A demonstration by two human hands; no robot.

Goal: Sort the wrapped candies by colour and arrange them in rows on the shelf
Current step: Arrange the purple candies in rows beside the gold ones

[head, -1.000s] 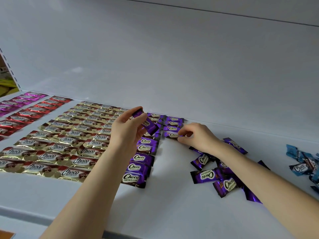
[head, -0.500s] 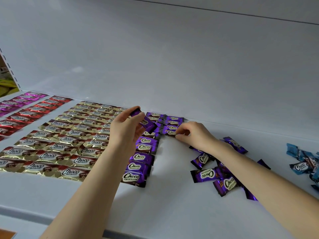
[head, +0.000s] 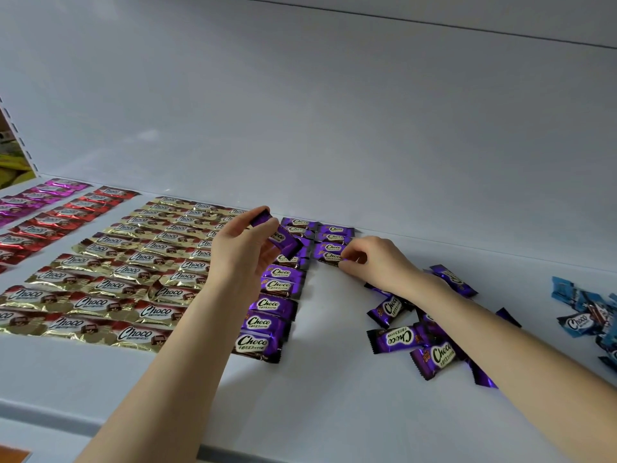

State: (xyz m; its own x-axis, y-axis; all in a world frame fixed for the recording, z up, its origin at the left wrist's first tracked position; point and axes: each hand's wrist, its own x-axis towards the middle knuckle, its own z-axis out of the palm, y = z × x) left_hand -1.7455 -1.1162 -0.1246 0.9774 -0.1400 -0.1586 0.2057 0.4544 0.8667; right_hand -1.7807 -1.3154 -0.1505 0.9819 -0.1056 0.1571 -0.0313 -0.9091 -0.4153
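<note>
1. White shelf w/ plain white back wall carries everything; landmark = the long purple row running front to back near mid-shelf.
2. Left hand is raised just above the far part of that row, grip closed on one purple candy, tilted, pinched betw. thumb and fingers.
3. Right hand is just right of the row, grip pinching the front candy of a short second purple row, which lies flat on the shelf beside the long one.
4. Loose purple pile sits farther right of the row, unsorted, partly under the right forearm.
5. Gold rows lie directly left of the purple row, touching or nearly so.
6. Red row is left of the gold; magenta row beyond that, at the far-left edge.
7. Blue candies are heaped well right of the purple row, at frame edge.
</note>
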